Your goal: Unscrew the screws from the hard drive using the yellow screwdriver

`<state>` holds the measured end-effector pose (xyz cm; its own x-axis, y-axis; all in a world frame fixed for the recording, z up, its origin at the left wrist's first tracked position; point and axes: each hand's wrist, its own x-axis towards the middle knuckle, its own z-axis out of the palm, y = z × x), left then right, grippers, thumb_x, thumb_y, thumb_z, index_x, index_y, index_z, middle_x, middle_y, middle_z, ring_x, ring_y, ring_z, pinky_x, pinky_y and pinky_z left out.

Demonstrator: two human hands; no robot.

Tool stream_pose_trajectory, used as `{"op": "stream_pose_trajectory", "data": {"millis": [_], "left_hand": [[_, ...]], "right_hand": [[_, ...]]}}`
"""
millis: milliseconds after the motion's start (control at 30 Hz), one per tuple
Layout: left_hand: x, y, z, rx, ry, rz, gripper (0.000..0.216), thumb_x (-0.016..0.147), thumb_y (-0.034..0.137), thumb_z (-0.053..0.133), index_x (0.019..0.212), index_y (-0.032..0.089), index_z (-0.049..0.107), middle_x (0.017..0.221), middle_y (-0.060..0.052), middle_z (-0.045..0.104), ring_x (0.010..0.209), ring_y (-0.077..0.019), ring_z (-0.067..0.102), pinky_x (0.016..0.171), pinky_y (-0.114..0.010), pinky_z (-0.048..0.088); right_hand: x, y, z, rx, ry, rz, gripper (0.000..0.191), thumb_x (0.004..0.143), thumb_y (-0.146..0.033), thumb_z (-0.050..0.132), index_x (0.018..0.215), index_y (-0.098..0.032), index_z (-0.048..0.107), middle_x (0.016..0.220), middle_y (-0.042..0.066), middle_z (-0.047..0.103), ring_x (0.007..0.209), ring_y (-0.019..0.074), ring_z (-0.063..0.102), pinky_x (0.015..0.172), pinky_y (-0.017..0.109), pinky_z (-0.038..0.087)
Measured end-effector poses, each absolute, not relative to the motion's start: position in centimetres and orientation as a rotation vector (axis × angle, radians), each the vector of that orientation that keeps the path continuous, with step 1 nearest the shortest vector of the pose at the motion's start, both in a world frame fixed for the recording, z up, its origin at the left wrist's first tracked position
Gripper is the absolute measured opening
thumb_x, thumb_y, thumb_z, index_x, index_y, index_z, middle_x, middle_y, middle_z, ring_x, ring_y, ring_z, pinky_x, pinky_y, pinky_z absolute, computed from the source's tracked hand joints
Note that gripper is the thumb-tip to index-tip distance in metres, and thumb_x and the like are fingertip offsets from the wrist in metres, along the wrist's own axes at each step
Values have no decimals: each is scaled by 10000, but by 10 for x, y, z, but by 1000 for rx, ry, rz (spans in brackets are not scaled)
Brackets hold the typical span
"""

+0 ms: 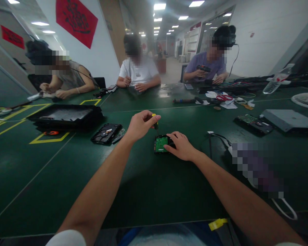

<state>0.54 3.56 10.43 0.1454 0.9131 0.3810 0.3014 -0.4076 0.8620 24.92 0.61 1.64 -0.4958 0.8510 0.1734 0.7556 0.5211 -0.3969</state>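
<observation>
A hard drive [160, 144] lies flat on the green table before me, its green circuit board facing up. My left hand [140, 125] is closed around a small screwdriver [156, 125] with a yellow-topped handle. The screwdriver stands nearly upright, its tip down by the drive's far left corner; whether it touches a screw I cannot make out. Over the drive's right side my right hand [181, 146] grips it, thumb on the board and fingers along the far edge, hiding that part.
To the left are a black tray [64, 114], an opened black drive case [106, 133] and a loose circuit board [119, 135]. Rightward lie another hard drive [253, 123], a grey metal box [290, 120] and a cabled power bank [259, 169]. Several people sit across the table.
</observation>
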Motion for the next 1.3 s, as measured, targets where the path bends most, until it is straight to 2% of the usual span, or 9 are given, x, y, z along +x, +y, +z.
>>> {"op": "stream_pose_trajectory", "data": {"millis": [200,433,533,633,700,767,867,1067,1300], "left_hand": [[4,38,107,1729,1245,1351,330,942,522,720,879,204,659,828,-55,743,878,-230,718,715,-302,544],[-16,32,126,2009,1401,1410,194,1059,385,562,1146,221,622,868,-29,710,809,-185,684,783,-296,504],[-28,34,131,2167,1477,1402,192,1086,292,476,1229,214,578,1009,-60,692,837,-181,685,829,-313,510],[-31,45,115,2301,1655,1237,248,1064,169,408,1212,190,606,1215,-135,643,991,-224,662,905,-352,520],[-27,54,92,2363,1803,878,293,1043,133,408,1215,168,643,1246,-166,623,1115,-265,639,964,-373,510],[-20,63,66,2356,1867,565,297,1047,157,438,1215,184,681,1232,-155,637,1114,-269,656,968,-375,511],[-9,76,34,2331,1896,464,233,1044,300,558,1190,213,718,1190,-131,667,1076,-280,685,916,-374,524],[2,101,20,2360,1911,386,332,1065,471,532,1200,260,749,1248,-107,670,1071,-295,702,865,-380,521],[13,112,18,2403,1891,372,369,1064,512,519,1146,250,765,1236,-106,676,1037,-288,703,814,-365,511]], "right_hand": [[249,6,17,-1337,-2413,394,719,1017,-694,499,1565,-229,500,1473,178,536,1401,401,482,1195,595,344],[250,6,19,-1360,-2409,455,764,1015,-746,452,1566,-219,498,1512,182,512,1414,410,474,1190,609,360],[250,6,19,-1370,-2403,480,780,1009,-767,440,1570,-228,494,1527,177,504,1423,414,469,1186,606,373],[250,6,18,-1367,-2384,465,772,1012,-770,425,1561,-232,505,1523,174,509,1426,408,471,1185,598,380],[250,6,18,-1363,-2378,460,767,1015,-763,429,1563,-232,506,1519,171,514,1423,402,478,1185,593,383],[250,6,17,-1365,-2374,457,757,1021,-752,427,1564,-232,509,1522,172,516,1424,400,481,1187,595,379],[251,7,16,-1365,-2377,460,732,1030,-729,435,1571,-241,509,1528,172,523,1430,393,484,1199,601,363],[252,8,28,-1419,-2371,445,737,1061,-685,385,1591,-180,467,1622,178,493,1559,370,367,1279,609,247],[301,-48,81,-1874,-2168,-233,740,1015,-633,428,1451,-53,574,1484,296,583,1490,487,423,1215,681,311]]}}
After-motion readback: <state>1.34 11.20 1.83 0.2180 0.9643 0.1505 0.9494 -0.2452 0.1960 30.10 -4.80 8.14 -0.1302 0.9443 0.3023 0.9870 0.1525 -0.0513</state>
